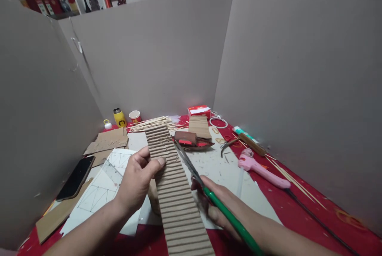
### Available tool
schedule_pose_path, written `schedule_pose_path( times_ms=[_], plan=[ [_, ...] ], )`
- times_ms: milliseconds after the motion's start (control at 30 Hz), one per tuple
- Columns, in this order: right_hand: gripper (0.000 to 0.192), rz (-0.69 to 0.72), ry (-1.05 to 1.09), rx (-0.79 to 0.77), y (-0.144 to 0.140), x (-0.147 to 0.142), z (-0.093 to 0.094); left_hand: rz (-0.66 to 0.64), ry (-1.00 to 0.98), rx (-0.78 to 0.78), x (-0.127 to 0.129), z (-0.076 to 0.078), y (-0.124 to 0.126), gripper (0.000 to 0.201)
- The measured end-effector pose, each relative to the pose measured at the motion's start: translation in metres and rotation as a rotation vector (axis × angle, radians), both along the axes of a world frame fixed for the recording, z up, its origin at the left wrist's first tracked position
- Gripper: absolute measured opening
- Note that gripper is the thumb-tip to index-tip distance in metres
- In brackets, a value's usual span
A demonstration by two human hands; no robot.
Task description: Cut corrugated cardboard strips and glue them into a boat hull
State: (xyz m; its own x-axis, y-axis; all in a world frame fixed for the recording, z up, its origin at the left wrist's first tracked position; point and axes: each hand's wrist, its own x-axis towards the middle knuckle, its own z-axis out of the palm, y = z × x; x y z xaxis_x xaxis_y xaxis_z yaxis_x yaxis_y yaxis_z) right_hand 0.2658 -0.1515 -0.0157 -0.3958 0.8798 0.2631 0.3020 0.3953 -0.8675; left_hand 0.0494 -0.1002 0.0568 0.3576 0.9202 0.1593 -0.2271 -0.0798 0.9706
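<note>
My left hand (134, 180) grips a long strip of corrugated cardboard (180, 204), thumb on its ribbed face and fingers behind. The strip is held up over the table and runs toward me out of the bottom of the view. In my right hand (228, 204) is a pair of green-handled scissors (231, 218). Their metal blades lie along the strip's right edge, near a torn, rough patch by its far end. Whether the blades are apart is hard to see. Part of the right fingers is hidden behind the handle.
A brown model boat (191, 140) sits beyond the blades. A pink glue gun (262, 172) and pliers (228, 146) lie on the right. On the left are a phone (76, 178), drawn sheets (98, 196) and cardboard pieces (109, 140). Wooden sticks (152, 124) lie at the back.
</note>
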Motion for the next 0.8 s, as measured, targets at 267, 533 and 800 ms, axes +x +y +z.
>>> schedule_pose_path(
  times_ms=[267, 533, 800],
  plan=[
    [0.066, 0.09, 0.089, -0.012, -0.006, -0.002, 0.0, -0.006, -0.001, -0.013, 0.009, -0.001, -0.007, 0.017],
    [0.069, 0.137, 0.116, -0.072, -0.008, -0.004, -0.004, 0.092, -0.067, -0.006, 0.024, -0.001, -0.003, 0.025],
    [0.073, 0.12, 0.12, -0.038, -0.005, -0.005, -0.002, 0.069, -0.044, 0.051, 0.035, -0.002, -0.001, 0.025]
  ],
)
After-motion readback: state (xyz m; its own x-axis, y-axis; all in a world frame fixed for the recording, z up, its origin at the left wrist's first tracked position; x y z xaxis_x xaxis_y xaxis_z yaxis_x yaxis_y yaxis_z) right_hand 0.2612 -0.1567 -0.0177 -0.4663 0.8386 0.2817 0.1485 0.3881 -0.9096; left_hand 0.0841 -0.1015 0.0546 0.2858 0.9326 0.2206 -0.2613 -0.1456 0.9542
